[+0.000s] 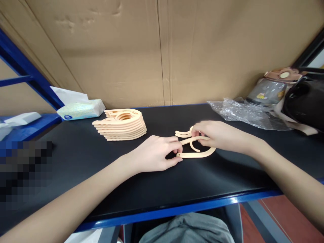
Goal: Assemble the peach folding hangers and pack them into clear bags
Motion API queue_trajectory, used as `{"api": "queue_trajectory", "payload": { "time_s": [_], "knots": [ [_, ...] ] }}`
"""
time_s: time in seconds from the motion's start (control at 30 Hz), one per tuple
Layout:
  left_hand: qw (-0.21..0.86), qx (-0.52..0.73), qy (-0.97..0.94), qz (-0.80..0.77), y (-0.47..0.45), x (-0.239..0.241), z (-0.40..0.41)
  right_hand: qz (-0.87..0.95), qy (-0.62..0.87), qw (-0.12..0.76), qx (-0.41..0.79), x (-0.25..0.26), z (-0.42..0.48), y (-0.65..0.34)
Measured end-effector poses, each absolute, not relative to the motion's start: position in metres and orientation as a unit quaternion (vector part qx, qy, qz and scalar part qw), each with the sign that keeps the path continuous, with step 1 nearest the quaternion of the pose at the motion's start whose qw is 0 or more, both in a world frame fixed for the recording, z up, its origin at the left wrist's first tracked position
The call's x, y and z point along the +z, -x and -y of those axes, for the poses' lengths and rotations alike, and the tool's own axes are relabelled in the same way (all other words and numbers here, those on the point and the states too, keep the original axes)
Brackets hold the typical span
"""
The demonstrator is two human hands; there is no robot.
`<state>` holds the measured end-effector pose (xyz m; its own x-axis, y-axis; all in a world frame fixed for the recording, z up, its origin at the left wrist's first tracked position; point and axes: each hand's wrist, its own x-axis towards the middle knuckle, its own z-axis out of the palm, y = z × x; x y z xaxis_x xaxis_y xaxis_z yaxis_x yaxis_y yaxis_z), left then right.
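Note:
A cream plastic folding hanger (pixel 198 155) is folded into a loop above the black tabletop, its curved hook showing inside the loop. At its left end, the fingers and thumb of my left hand (pixel 159 153) are closed on it. My right hand (pixel 217 135) grips the upper side near the rounded right end, with some fingertips hidden. Just behind, the ends of another cream piece (pixel 182 134) stick out beside my right fingers; the rest of it is covered. To the left of my left hand stands a neat stack of several folded cream hangers (pixel 124 126).
A tissue pack (pixel 83 109) lies at the back left. Crumpled clear plastic (pixel 248 114) lies at the back right, next to a bottle (pixel 268 89) with a brown lid and a dark bag (pixel 306 99). Cardboard (pixel 121 50) walls the back; a blue edge (pixel 162 214) runs along the front.

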<state>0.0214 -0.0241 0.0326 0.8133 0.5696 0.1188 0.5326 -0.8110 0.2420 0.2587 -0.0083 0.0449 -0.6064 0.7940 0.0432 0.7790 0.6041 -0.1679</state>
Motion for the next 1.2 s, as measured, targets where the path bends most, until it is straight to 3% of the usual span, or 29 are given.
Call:
{"api": "queue_trajectory", "payload": {
  "time_s": [0.63, 0.9, 1.2],
  "knots": [
    [0.081, 0.095, -0.950, -0.287, -0.023, 0.026, 0.023, 0.882, 0.459, 0.043, 0.094, 0.046, 0.007, -0.271],
    [0.074, 0.148, -0.935, -0.312, -0.022, 0.024, 0.021, 0.860, 0.499, 0.070, 0.074, 0.052, -0.004, -0.279],
    [0.062, 0.186, -0.909, -0.368, -0.020, 0.018, 0.011, 0.822, 0.565, 0.035, 0.068, 0.054, -0.009, -0.285]
  ]
}}
